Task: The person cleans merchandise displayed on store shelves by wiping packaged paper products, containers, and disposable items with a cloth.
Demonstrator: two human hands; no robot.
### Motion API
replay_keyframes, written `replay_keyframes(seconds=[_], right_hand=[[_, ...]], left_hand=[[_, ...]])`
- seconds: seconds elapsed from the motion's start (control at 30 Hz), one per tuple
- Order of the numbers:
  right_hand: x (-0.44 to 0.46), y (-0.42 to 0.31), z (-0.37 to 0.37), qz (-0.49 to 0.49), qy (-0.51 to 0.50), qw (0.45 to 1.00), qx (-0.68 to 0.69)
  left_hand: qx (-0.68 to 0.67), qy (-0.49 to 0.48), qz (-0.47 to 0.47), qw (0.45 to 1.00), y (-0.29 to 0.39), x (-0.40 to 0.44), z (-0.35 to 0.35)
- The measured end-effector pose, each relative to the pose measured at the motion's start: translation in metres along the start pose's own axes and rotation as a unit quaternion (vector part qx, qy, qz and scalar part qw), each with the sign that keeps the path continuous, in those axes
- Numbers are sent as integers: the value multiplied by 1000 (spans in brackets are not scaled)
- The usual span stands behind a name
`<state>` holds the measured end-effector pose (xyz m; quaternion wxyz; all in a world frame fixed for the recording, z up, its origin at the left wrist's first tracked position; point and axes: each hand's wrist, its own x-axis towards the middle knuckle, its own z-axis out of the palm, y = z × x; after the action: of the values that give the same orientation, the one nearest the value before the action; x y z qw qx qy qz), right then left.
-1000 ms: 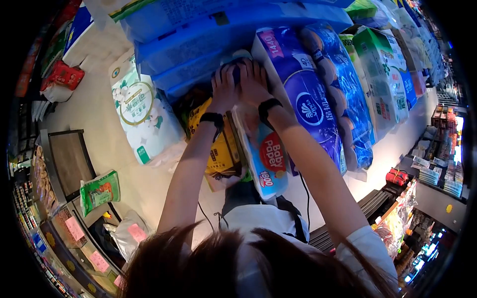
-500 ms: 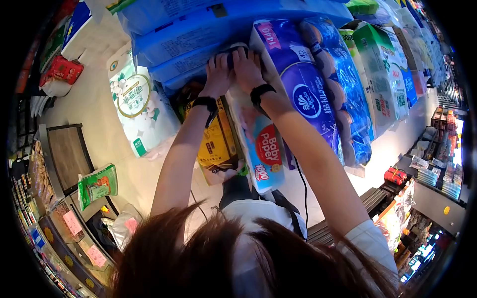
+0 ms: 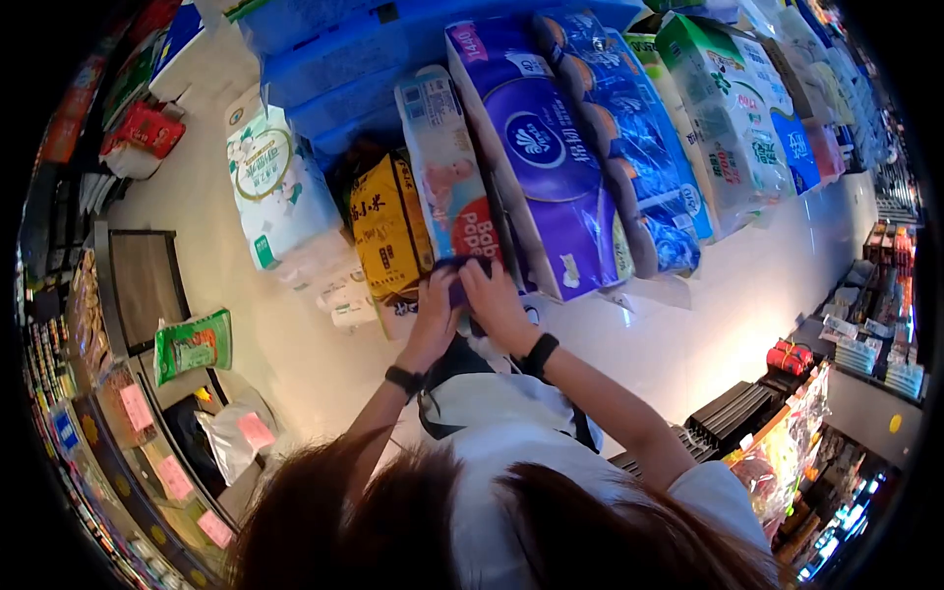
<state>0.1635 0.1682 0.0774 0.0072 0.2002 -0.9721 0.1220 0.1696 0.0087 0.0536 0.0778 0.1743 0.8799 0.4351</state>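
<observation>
Both my hands are together at the near end of a tissue pack marked "Baby Paper". My left hand has its fingers curled at a small dark thing on the pack's end. My right hand lies close beside it, fingers bent over the same spot. A bit of dark purple shows between the fingertips, but its kind is hidden. To the left of the pack is a yellow tissue pack; to the right, a large purple tissue pack. I wear a dark band on each wrist.
A white-green tissue pack stands at left, with blue packs behind. Blue-wrapped rolls and a green-white pack line the right. A green bag lies left near shelves; more shelves stand at right.
My hands have come back toward my body, from the far end of the Baby Paper pack to its near end. The view has shifted, so the packs appear farther up and left.
</observation>
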Motion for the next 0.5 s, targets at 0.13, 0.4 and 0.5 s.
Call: replay_keyframes(seconds=[0.13, 0.4, 0.5], right_hand=[[-62, 16, -30, -28, -117, 977, 178], [-127, 79, -135, -53, -7, 948, 313], [-108, 99, -188, -89, 76, 964, 239]], left_hand=[[-20, -20, -26, 999, 49, -50, 24], [6, 45, 71, 996, 169, -39, 51], [44, 117, 127, 984, 214, -2, 34]])
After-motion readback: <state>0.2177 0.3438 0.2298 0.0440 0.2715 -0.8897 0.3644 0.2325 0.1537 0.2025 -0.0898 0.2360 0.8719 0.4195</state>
